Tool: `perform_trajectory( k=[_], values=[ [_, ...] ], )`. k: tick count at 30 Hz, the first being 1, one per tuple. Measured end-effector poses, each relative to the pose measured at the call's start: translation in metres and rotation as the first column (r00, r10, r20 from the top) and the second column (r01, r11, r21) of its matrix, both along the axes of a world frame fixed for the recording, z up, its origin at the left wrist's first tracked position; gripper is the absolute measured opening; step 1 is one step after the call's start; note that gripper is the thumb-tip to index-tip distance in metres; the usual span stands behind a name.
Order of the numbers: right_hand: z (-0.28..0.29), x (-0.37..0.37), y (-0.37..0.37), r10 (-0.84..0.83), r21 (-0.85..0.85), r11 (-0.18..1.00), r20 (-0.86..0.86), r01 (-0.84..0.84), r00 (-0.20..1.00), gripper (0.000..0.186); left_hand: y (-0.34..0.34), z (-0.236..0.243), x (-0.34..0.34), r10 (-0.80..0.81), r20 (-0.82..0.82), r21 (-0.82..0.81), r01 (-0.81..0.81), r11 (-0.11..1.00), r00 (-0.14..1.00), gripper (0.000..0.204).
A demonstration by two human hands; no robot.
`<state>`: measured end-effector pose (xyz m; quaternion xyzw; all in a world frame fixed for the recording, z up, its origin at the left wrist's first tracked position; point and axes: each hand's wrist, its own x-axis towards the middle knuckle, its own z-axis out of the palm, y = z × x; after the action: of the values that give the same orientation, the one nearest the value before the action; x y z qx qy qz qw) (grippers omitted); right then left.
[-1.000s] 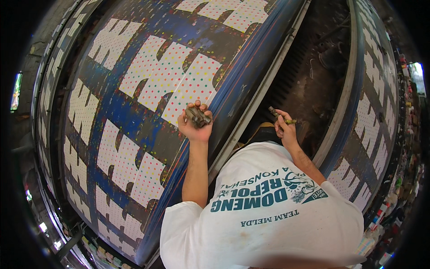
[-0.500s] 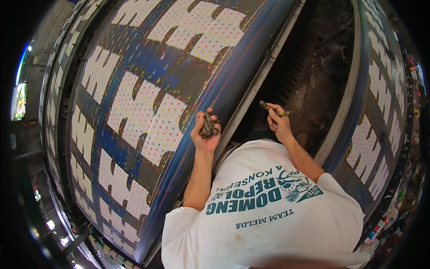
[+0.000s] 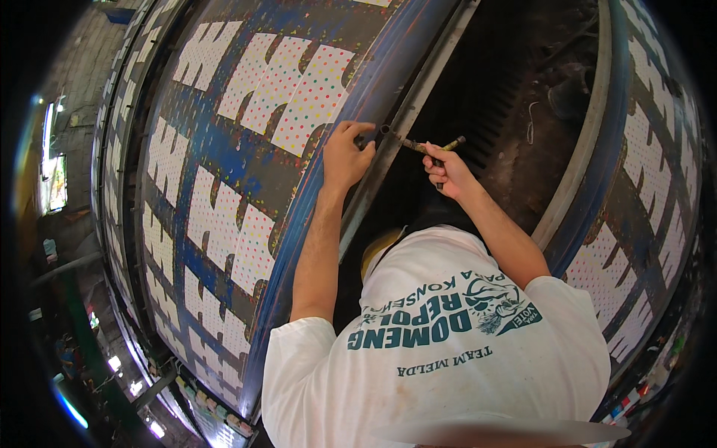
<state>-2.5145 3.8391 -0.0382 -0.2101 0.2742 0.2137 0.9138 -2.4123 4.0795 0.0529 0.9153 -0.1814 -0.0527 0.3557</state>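
My left hand [image 3: 348,155] is at the left edge of the metal rail [image 3: 411,97], its fingers curled at a dark metal piece [image 3: 366,138], largely hidden by them. To its right, my right hand [image 3: 452,170] grips a slim metal tool [image 3: 455,144] stained yellow-green. The tool's dark ringed end [image 3: 386,131] reaches over the rail, beside my left fingers; whether it touches the rail I cannot tell. Both hands are above the gap between long printing tables.
Tables with white, dotted cut pieces [image 3: 299,97] on dark, paint-spattered tops flank me [image 3: 646,164]. A dark recess with a slotted strip [image 3: 515,89] lies between them. My white T-shirt fills the lower middle. Windows and stacked items show at the rims.
Both hands have moved up and closer together, toward the rail. My left hand has turned from palm up to back up. The tool in my right hand now reaches to the left hand.
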Motion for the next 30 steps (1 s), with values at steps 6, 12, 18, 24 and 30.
perform_trajectory(
  k=[6, 12, 18, 24, 30],
  values=[
    [-0.021, 0.018, -0.005, 0.037, 0.195, 0.981, -0.082, -0.020, 0.996, 0.020, -0.027, 0.000, 0.016, -0.102, 0.001, 0.219, 0.100, 0.971, 0.995, 0.037],
    [-0.024, 0.028, -0.018, 0.149, 0.502, 0.863, -0.130, -0.065, 0.980, 0.027, -0.033, -0.005, 0.015, -0.048, -0.062, 0.213, 0.060, 0.975, 0.997, 0.034],
    [-0.019, 0.035, -0.023, 0.166, 0.356, 0.929, -0.152, -0.103, 0.974, 0.030, -0.040, -0.002, 0.012, -0.034, -0.006, 0.187, 0.034, 0.982, 0.999, 0.031],
    [-0.034, 0.034, -0.010, 0.167, 0.653, 0.756, -0.122, -0.048, 0.978, 0.019, -0.043, -0.007, 0.008, 0.045, -0.071, 0.156, -0.034, 0.987, 0.996, 0.030],
    [-0.031, 0.026, 0.002, 0.051, 0.195, 0.979, 0.010, -0.052, 0.999, 0.020, -0.036, -0.009, 0.024, -0.090, -0.098, 0.130, 0.102, 0.986, 0.991, 0.027]
  ],
)
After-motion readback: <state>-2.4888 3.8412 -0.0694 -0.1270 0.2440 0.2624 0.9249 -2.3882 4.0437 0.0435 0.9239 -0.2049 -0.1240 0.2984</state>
